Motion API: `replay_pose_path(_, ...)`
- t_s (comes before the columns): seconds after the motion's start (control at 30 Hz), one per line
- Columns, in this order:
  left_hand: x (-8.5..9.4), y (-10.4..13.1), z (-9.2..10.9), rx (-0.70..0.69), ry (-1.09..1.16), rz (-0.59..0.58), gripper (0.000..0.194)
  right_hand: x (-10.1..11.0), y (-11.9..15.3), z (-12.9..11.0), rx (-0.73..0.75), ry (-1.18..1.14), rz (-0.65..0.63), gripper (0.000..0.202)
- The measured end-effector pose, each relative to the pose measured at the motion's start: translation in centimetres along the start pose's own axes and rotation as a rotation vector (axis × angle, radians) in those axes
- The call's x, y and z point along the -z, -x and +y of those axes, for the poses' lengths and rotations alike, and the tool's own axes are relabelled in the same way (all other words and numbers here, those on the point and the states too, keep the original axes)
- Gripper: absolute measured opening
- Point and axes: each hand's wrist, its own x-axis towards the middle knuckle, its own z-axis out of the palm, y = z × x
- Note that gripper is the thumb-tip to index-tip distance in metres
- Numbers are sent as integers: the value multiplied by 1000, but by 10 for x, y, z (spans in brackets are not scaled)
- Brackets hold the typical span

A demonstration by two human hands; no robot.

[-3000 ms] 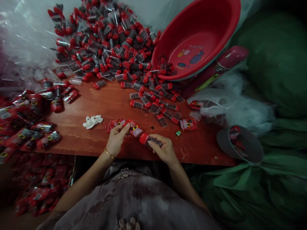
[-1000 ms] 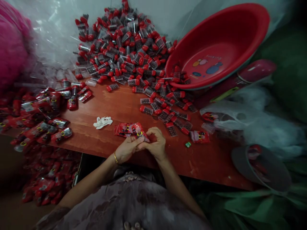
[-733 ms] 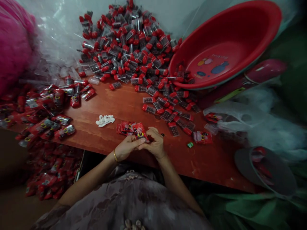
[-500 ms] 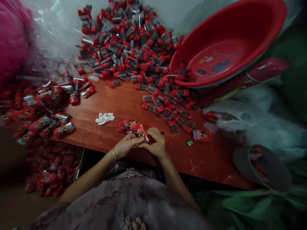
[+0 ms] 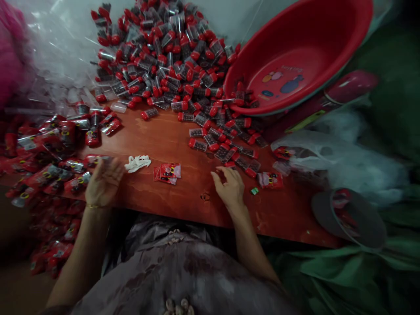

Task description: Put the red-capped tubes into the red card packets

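My left hand [image 5: 104,181], a gold bangle at its wrist, is open with fingers stretched out and holds nothing. Just past its fingertips lies a filled red packet [image 5: 93,160], at the edge of a heap of similar packets [image 5: 49,140]. My right hand [image 5: 229,187] rests low over the table, thumb and forefinger apart, beside clear tubes with red caps [image 5: 223,152]. It partly covers a tube at its fingertips. Between the hands lie a few flat red printed wrappers [image 5: 168,173] and a crumpled white strip [image 5: 138,163].
A large pile of capped tubes [image 5: 164,65] stands at the back. To its right a red basin [image 5: 295,57] leans tilted, beside a dark pink flask [image 5: 352,87]. A grey container [image 5: 331,218], plastic bags [image 5: 328,153] and a red packet [image 5: 271,180] are at the right.
My hands have parted. The left one moved left to the packet heap and let go of the filled packet; the right one moved right to the tubes. The view shifted slightly.
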Motion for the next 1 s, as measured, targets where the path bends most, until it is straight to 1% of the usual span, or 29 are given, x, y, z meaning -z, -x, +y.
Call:
replay_pose_path(0.03,5,-7,8,-31,48,71,35,0,1,4,-11,22,-4,25)
replay_pose_path(0.07,8,-10,13,-32,70,90,38,-2,1,4,-8,20,-16,25)
replay_pose_path(0.1,8,-11,13,-19,77,91,40,-5,0,-1,10,1,-39,25)
replay_pose_path(0.17,0,-5,2,33,40,36,41,-15,-3,-20,80,-52,-120,26)
replay_pose_path(0.23,-12,7,-20,21,-48,-13,29,-29,-8,-44,154,-59,-227,29)
replay_pose_path(0.27,-18,14,-32,-25,-123,-53,24,-36,-12,-55,180,-39,-277,30)
replay_pose_path(0.3,-24,20,-45,-103,-200,-87,25,-44,-15,-65,195,-14,-322,32)
replay_pose_path(0.33,-27,25,-56,-199,-280,-114,28,-51,-18,-71,200,9,-358,32)
replay_pose_path(0.4,-29,32,-72,-395,-462,-169,29,-63,-21,-77,192,37,-400,29)
replay_pose_path(0.47,-25,34,-81,-542,-658,-232,27,-70,-21,-76,180,32,-389,23)
replay_pose_path(0.53,-20,33,-83,-646,-835,-271,27,-72,-19,-73,177,2,-347,19)
replay_pose_path(0.57,-18,32,-82,-699,-908,-268,27,-72,-18,-71,175,-17,-323,18)
replay_pose_path(0.63,-17,31,-79,-808,-1029,-226,28,-70,-16,-69,162,-60,-280,15)
replay_pose_path(0.7,-19,30,-76,-895,-1141,-179,30,-68,-15,-69,130,-108,-230,12)
replay_pose_path(0.73,-22,30,-75,-922,-1197,-175,32,-67,-15,-69,106,-137,-200,10)
replay_pose_path(0.8,-29,29,-74,-946,-1290,-213,35,-65,-16,-70,48,-221,-135,7)
replay_pose_path(0.87,-37,28,-75,-952,-1327,-283,38,-62,-17,-72,-16,-346,-78,7)
replay_pose_path(0.93,-46,25,-76,-921,-1288,-383,35,-59,-19,-73,-79,-479,-39,10)
replay_pose_path(1.0,-54,22,-78,-820,-1178,-475,30,-56,-21,-73,-132,-572,-29,12)
